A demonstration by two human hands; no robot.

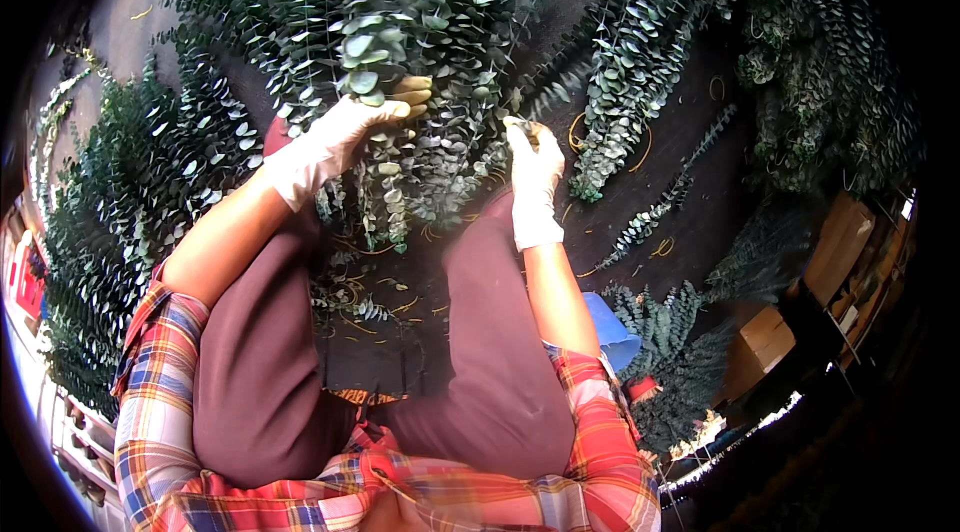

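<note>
My left hand [345,132], in a white glove, is closed around leafy eucalyptus branches [375,42] in front of my knees. Its thumb lies over the leaves, and the fingertips show beyond them. Round grey-green leaves hang below that hand. To the right, my right hand [537,167], also gloved in white, has thumb and fingers pinched together at the end of a thin eucalyptus sprig [558,92]. The pinched part is mostly hidden by the fingers. Another thick eucalyptus bunch [625,82] lies just beyond my right hand.
A large eucalyptus heap [130,222] lies at the left, with another dark heap [820,82] at the far right. A loose sprig [655,222] and yellow rubber bands [662,248] lie on the dark floor. A blue container [610,332] and cardboard boxes [765,340] stand at right.
</note>
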